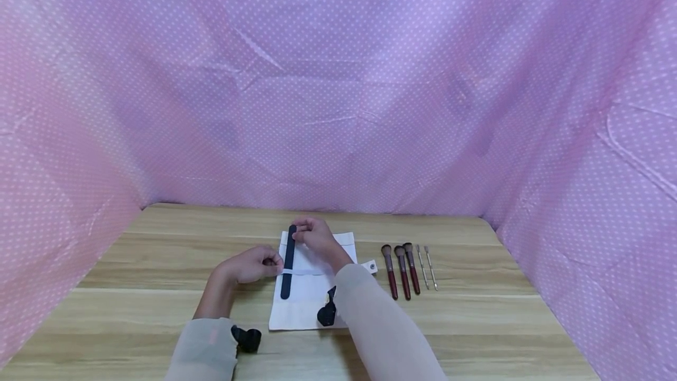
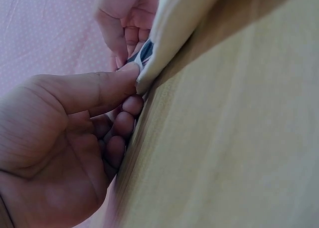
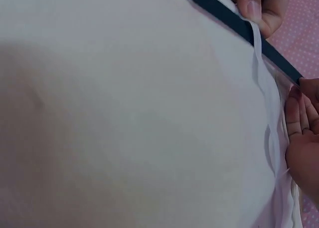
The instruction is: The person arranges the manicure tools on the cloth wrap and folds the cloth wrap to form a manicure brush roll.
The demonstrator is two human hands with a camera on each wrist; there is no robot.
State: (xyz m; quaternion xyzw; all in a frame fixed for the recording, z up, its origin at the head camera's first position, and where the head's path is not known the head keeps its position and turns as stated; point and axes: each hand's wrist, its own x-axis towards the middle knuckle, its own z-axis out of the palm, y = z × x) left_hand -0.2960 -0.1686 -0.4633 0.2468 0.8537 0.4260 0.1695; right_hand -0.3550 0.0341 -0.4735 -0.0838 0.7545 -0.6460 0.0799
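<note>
A black nail file point(image 1: 286, 286) lies lengthwise along the left side of a white cloth roll-up pouch point(image 1: 304, 306). A thin white elastic band point(image 1: 309, 272) crosses over the file's middle. My left hand point(image 1: 251, 265) pinches the pouch's left edge beside the band; in the left wrist view the thumb presses on top, with fingertips below the cloth point(image 2: 172, 36). With the thumb and fingers of my right hand point(image 1: 319, 241), I hold the file's far end. The right wrist view shows the file point(image 3: 219, 11) passing beneath the loose band point(image 3: 266, 96).
Right of the pouch, three makeup brushes point(image 1: 404, 272) with dark red handles lie beside two slim metal tools point(image 1: 427, 266). A snap tab point(image 1: 371, 266) sticks out from the pouch's right side. Pink dotted cloth point(image 1: 338, 104) hangs around the wooden table point(image 1: 132, 310).
</note>
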